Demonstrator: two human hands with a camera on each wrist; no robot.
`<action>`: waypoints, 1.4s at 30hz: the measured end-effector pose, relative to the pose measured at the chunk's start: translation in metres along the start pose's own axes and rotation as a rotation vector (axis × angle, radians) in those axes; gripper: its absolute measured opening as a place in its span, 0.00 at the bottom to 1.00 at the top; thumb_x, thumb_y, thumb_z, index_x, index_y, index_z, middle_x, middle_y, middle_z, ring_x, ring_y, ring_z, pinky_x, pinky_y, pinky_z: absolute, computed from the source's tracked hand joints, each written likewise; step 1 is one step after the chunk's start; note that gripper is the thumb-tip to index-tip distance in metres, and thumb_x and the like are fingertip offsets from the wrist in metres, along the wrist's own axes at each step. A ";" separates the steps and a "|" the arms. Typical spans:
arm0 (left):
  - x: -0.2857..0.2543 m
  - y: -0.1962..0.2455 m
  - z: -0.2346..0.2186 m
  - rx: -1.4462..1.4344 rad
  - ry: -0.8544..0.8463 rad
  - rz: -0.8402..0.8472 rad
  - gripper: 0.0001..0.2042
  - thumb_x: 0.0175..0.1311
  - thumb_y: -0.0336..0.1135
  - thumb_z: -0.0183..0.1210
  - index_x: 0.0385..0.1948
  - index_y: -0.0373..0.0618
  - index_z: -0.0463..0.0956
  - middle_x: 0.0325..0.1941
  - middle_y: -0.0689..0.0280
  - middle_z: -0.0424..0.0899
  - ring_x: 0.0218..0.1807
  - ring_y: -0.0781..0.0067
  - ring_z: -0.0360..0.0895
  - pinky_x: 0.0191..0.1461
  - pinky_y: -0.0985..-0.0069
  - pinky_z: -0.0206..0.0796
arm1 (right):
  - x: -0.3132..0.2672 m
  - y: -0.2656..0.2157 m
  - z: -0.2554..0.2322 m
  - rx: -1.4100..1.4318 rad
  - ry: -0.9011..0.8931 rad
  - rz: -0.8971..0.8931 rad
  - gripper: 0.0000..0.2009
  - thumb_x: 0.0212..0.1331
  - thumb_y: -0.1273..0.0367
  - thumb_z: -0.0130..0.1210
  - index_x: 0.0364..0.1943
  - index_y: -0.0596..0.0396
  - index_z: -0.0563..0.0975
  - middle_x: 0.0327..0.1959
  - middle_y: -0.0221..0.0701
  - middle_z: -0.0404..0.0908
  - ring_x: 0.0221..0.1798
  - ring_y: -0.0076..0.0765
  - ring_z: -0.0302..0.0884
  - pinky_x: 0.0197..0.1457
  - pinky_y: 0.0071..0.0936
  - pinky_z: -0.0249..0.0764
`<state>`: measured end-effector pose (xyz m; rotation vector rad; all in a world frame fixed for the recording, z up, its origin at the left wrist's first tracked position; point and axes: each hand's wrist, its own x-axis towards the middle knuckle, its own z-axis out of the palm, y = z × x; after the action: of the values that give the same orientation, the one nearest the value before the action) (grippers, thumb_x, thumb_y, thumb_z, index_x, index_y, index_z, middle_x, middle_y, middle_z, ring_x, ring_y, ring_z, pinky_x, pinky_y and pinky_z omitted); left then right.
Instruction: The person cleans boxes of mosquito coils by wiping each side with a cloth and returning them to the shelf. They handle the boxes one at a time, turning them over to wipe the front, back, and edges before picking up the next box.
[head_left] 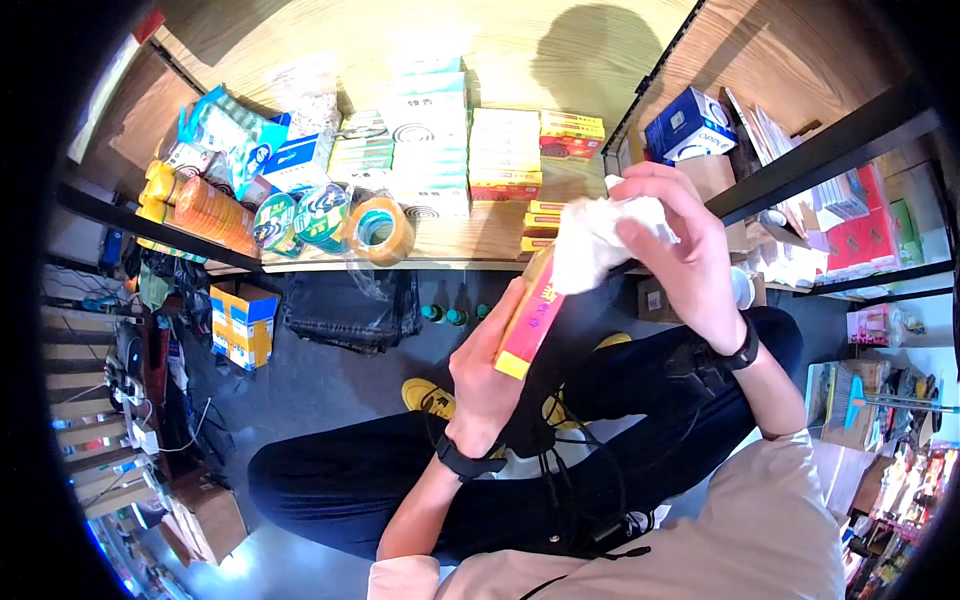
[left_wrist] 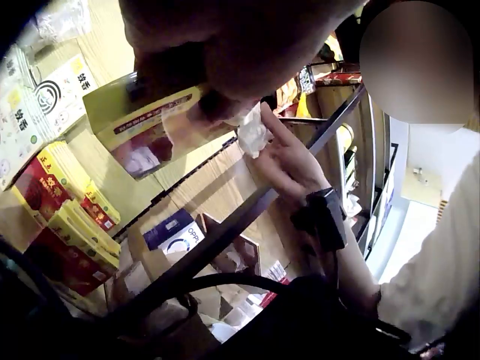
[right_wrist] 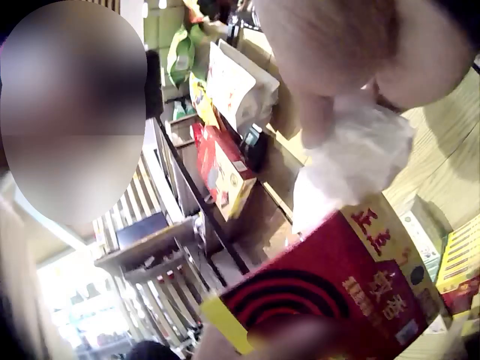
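Note:
My left hand (head_left: 485, 385) grips a red and yellow box (head_left: 530, 315), held up tilted in front of the shelf. In my right hand (head_left: 690, 260) is a crumpled white tissue or cloth (head_left: 600, 240), pinched between thumb and fingers against the box's upper end. The right wrist view shows the box (right_wrist: 330, 292) with a black coil printed on its red face and the white material (right_wrist: 356, 161) touching its edge. From the left wrist view, the right hand (left_wrist: 289, 161) holds the white piece (left_wrist: 253, 133) beside the box's end (left_wrist: 150, 127).
On the shelf (head_left: 440, 245) stand stacked yellow boxes (head_left: 504, 150), white-green boxes (head_left: 428, 150), tape rolls (head_left: 380, 228) and orange packs (head_left: 212, 212). A dark metal shelf bar (head_left: 820, 150) runs at the right. Below, a blue-yellow carton (head_left: 243, 325) stands on the floor.

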<state>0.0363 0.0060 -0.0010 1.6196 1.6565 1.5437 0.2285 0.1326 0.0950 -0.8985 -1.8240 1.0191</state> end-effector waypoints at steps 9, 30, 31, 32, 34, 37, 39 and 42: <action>-0.003 -0.002 0.001 0.066 -0.166 -0.053 0.26 0.60 0.25 0.70 0.62 0.36 0.76 0.60 0.49 0.84 0.58 0.56 0.85 0.59 0.69 0.78 | -0.018 0.017 0.022 -0.403 -0.056 -0.131 0.13 0.54 0.71 0.71 0.42 0.56 0.82 0.40 0.36 0.81 0.42 0.48 0.81 0.42 0.36 0.78; -0.015 -0.011 0.000 -0.094 -0.156 -0.209 0.22 0.56 0.21 0.70 0.55 0.35 0.81 0.53 0.54 0.88 0.53 0.61 0.88 0.57 0.72 0.77 | -0.006 0.023 0.018 -0.620 -0.140 -0.415 0.12 0.51 0.71 0.66 0.40 0.54 0.80 0.36 0.33 0.78 0.37 0.42 0.80 0.38 0.35 0.78; -0.010 -0.003 -0.002 -0.078 -0.154 -0.204 0.21 0.57 0.20 0.70 0.55 0.33 0.81 0.49 0.55 0.90 0.50 0.66 0.88 0.56 0.75 0.76 | 0.005 0.023 0.007 -0.592 -0.040 -0.316 0.10 0.54 0.71 0.67 0.39 0.56 0.80 0.36 0.34 0.80 0.38 0.41 0.82 0.40 0.34 0.78; -0.010 -0.002 -0.003 -0.079 -0.157 -0.197 0.21 0.57 0.20 0.70 0.55 0.33 0.81 0.49 0.55 0.90 0.50 0.66 0.88 0.56 0.75 0.76 | 0.013 0.020 -0.003 -0.561 0.059 -0.218 0.09 0.58 0.71 0.67 0.39 0.58 0.80 0.36 0.35 0.81 0.40 0.39 0.83 0.42 0.32 0.78; -0.010 -0.002 -0.007 -0.263 -0.144 -0.279 0.20 0.60 0.22 0.70 0.55 0.32 0.81 0.49 0.57 0.90 0.48 0.74 0.86 0.55 0.76 0.76 | 0.019 0.014 -0.018 -0.312 0.119 0.014 0.08 0.64 0.70 0.66 0.41 0.60 0.81 0.39 0.34 0.83 0.44 0.30 0.84 0.46 0.27 0.78; -0.004 0.003 -0.011 -0.401 -0.170 -0.418 0.17 0.60 0.23 0.71 0.52 0.32 0.82 0.48 0.61 0.90 0.47 0.80 0.84 0.54 0.76 0.76 | 0.007 0.002 -0.005 0.052 0.027 0.047 0.09 0.68 0.70 0.63 0.47 0.59 0.81 0.44 0.29 0.85 0.47 0.22 0.81 0.48 0.22 0.76; -0.009 -0.003 -0.011 -0.564 -0.181 -0.511 0.17 0.59 0.20 0.70 0.51 0.34 0.82 0.49 0.62 0.89 0.48 0.78 0.84 0.56 0.75 0.76 | -0.004 -0.002 0.003 0.058 -0.132 0.083 0.09 0.69 0.69 0.62 0.48 0.59 0.81 0.42 0.27 0.84 0.45 0.21 0.80 0.48 0.21 0.75; -0.015 -0.016 -0.009 -0.968 0.012 -0.562 0.22 0.60 0.17 0.66 0.58 0.36 0.76 0.53 0.60 0.85 0.54 0.74 0.83 0.60 0.72 0.75 | -0.005 0.000 0.003 -0.030 -0.214 0.079 0.09 0.67 0.67 0.63 0.43 0.59 0.81 0.36 0.30 0.81 0.41 0.23 0.78 0.43 0.25 0.72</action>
<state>0.0257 -0.0069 -0.0174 0.5769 0.9432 1.6225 0.2278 0.1268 0.0927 -0.9150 -1.9983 1.1785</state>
